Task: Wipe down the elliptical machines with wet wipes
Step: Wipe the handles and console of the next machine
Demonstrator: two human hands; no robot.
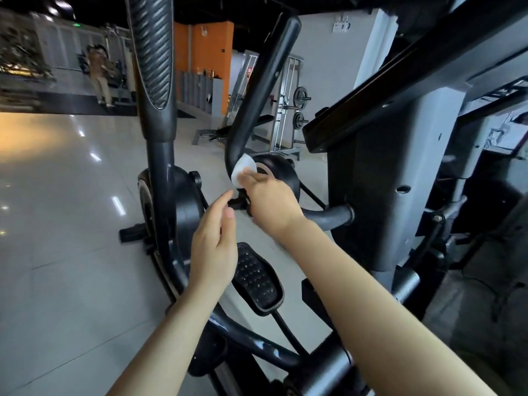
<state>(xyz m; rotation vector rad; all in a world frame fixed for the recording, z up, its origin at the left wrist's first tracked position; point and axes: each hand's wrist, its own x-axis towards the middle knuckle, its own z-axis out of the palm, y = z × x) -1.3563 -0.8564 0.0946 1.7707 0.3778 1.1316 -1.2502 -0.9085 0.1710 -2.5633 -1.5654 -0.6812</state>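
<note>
My right hand point(267, 200) pinches one white wet wipe point(243, 170) against the black handlebar tube point(257, 90) at 12 o'clock. My left hand point(214, 247) hovers, fingers relaxed, holding nothing. One pedal point(257, 278) at 6.

A soft white wipe point(243, 170) is lying against a smooth, faintly glossy black metal bar point(257, 90). At upper left, the handle grip point(153, 50) is showing ribbed matt rubber. The pedal point(255, 277) below centre is looking like studded matt plastic. The pale floor tiles point(65, 195) at left are shining glossy, catching lights.
</note>
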